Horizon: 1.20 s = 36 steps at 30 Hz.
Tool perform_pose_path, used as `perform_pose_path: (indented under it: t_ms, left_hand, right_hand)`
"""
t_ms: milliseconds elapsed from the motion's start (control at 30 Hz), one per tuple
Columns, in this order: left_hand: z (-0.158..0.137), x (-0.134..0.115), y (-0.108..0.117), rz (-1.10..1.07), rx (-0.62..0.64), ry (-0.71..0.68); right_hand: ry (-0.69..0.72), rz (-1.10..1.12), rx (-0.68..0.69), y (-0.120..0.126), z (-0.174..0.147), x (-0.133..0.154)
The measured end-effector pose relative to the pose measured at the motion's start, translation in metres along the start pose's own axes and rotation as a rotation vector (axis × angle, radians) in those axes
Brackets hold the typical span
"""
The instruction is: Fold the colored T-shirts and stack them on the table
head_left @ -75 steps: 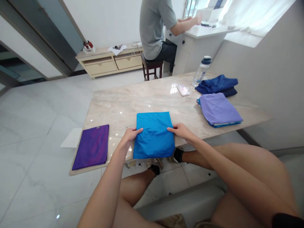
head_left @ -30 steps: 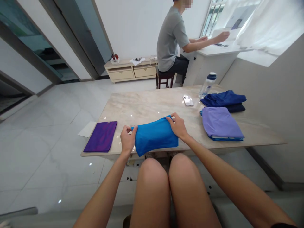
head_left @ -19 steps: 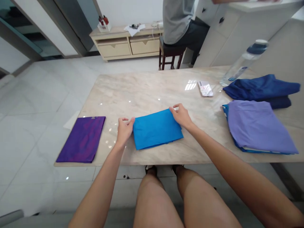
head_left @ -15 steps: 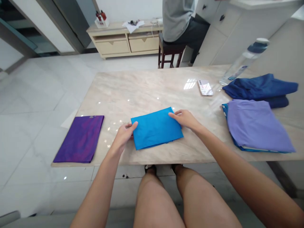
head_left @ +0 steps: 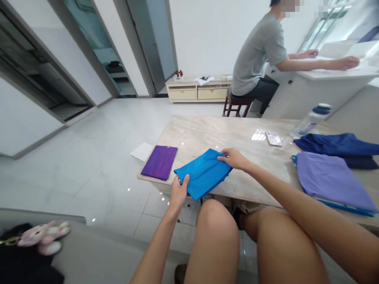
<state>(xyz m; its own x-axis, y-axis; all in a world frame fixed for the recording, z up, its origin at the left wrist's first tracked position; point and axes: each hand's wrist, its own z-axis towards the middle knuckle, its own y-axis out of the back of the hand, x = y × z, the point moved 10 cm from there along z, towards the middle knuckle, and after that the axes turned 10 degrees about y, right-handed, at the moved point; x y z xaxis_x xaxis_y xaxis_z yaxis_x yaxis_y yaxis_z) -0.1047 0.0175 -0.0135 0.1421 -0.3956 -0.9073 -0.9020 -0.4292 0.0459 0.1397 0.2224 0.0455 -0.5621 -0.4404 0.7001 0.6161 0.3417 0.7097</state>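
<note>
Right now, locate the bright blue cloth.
In the head view, the bright blue cloth is central, held between the left hand and right hand at the near edge of the table, right of the purple cloth.

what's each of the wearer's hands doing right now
Left hand: closed on the near left corner of the folded blue cloth, thumb on top.
Right hand: closed on the same cloth's right edge, thumb on top.

The blue cloth [head_left: 205, 173] looks smooth with a soft sheen; the lilac cloth [head_left: 330, 177] seems matt. From here the tabletop [head_left: 204, 132] gleams like polished marble, the floor tiles [head_left: 109, 161] shine, the bottle [head_left: 311, 120] looks clear plastic.
</note>
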Motion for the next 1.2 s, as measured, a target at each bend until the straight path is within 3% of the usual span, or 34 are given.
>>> perform_pose_path:
  t_ms: [100, 233, 333, 467, 633, 767, 867, 967, 1033, 1100, 1200]
  left_hand:
    - [-0.015, 0.008, 0.051, -0.082, -0.086, 0.021]
    - [-0.011, 0.004, 0.109, -0.130, -0.216, -0.001]
    - [0.005, -0.003, 0.143, -0.153, -0.293, -0.030]
    - [0.035, -0.006, 0.173, -0.160, -0.401, -0.032]
    - [0.072, 0.000, 0.176, -0.190, -0.446, -0.095]
    - [0.070, 0.029, 0.173, -0.166, -0.483, -0.058]
    - [0.044, 0.026, 0.187, 0.124, -0.610, -0.084]
    - [0.019, -0.022, 0.193, 0.507, -0.789, -0.299]
    - [0.024, -0.056, 0.176, 0.714, -0.748, -0.478]
    - [0.046, -0.070, 0.151, 0.925, -0.635, -0.570]
    - [0.088, -0.052, 0.132, 1.156, -0.539, -0.522]
  right_hand:
    - [0.117, 0.020, 0.057, -0.040, 0.039, 0.056]
    - [0.225, -0.007, 0.090, -0.099, 0.097, 0.116]
    - [0.254, -0.034, 0.078, -0.136, 0.142, 0.141]
    - [0.260, -0.013, 0.098, -0.183, 0.195, 0.148]
    - [0.272, 0.011, 0.076, -0.224, 0.239, 0.134]
    - [0.294, -0.054, 0.114, -0.240, 0.246, 0.117]
    - [0.322, -0.156, 0.109, -0.235, 0.238, 0.110]
    - [0.480, -0.295, 0.042, -0.226, 0.223, 0.126]
    - [0.658, -0.335, 0.085, -0.236, 0.207, 0.145]
    - [0.766, -0.338, 0.180, -0.258, 0.193, 0.156]
    - [0.668, -0.354, 0.237, -0.288, 0.188, 0.147]
